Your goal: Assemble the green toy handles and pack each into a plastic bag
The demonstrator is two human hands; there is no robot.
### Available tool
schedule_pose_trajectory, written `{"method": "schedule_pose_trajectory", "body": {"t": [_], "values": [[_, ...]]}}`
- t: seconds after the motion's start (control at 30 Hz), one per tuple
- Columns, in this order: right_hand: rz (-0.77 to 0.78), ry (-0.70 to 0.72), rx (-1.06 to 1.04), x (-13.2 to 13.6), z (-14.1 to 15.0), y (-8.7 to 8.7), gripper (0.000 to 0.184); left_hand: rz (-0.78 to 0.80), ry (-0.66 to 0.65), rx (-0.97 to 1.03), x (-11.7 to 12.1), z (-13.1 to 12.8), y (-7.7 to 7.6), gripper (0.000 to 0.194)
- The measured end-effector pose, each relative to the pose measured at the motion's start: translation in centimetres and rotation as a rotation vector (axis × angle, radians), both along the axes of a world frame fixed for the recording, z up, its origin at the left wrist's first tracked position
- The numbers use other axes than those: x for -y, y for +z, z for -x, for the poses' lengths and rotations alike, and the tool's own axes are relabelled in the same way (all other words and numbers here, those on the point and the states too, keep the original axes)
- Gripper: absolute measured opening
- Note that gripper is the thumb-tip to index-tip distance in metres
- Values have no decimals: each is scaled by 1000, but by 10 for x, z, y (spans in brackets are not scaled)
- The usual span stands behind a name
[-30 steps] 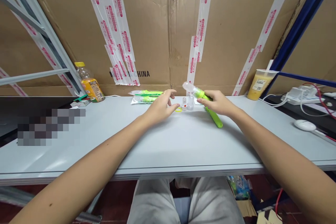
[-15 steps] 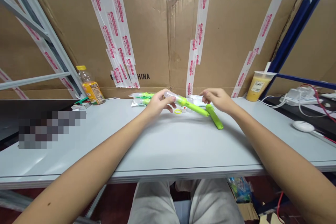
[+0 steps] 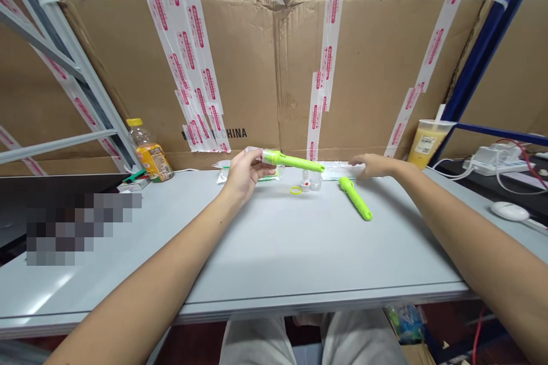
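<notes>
The left hand [image 3: 244,178] grips the green wand [image 3: 299,163] by one end; the right hand [image 3: 373,165], apparently reaching, is at the plastic bag [image 3: 339,170], its grip impossible to tell. Lifting the bag would call for a pinch.

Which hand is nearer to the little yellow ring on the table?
Left. The left hand, holding a green wand, is to the left of the yellow ring; the right hand is farther off to its right, by the clear plastic packet.

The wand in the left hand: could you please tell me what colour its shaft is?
Its shaft is lime green, best seen in the head view.
</notes>
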State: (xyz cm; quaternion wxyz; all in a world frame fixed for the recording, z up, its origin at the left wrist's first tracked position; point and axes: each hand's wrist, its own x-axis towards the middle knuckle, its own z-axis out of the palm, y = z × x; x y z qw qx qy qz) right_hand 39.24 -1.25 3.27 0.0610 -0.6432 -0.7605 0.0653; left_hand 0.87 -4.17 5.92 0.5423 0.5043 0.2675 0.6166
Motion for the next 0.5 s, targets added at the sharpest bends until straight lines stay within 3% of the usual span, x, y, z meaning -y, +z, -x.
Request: {"method": "schedule_pose_trajectory", "body": {"t": [0.2, 0.5], "values": [[-85, 39, 16, 0, -8, -16, 73, 17, 3, -21, 4, -8, -4, 17], [-146, 33, -23, 2, -9, -17, 64, 25, 12, -11, 11, -14, -3, 19]]}}
